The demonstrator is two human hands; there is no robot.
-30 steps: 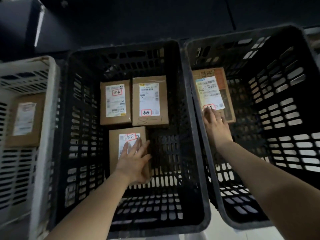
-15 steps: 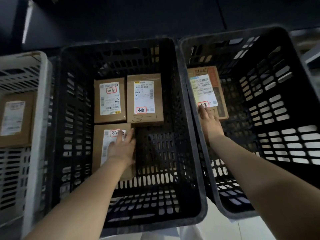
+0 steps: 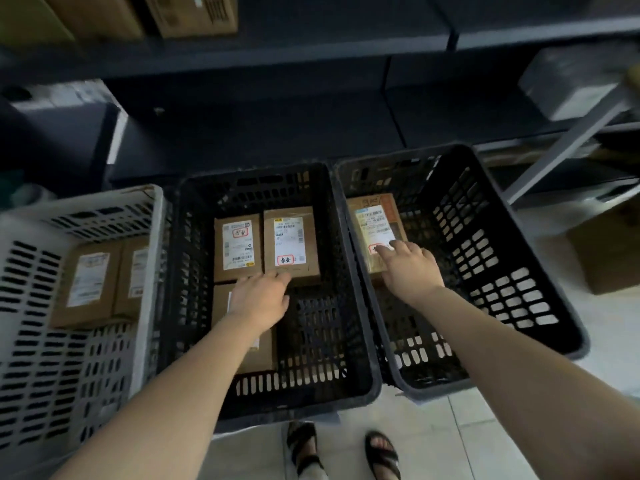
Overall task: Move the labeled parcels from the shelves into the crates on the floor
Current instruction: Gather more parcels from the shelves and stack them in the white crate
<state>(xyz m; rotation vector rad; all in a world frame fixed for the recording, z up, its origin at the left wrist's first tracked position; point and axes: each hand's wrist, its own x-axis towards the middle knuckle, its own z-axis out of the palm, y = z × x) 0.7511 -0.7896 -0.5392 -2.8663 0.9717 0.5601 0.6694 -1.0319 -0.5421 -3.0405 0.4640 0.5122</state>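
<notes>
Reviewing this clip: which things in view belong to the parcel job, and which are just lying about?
Job: left hand over the near parcel in the middle black crate; right hand touching the lone parcel in the right black crate; white crate with two parcels; shelf boxes, labels unreadable.
Lying about: grey box on the right shelf; cardboard box on the floor; the person's sandals.

Matt cardboard parcels lie in perforated plastic crates.

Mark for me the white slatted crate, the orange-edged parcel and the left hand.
White slatted plastic crate (image 3: 154, 258): head view, on its right wall.
Brown cardboard parcel with an orange edge (image 3: 372, 220): head view, on its white label.
Left hand (image 3: 259, 296): head view, on the back of the hand.
</notes>
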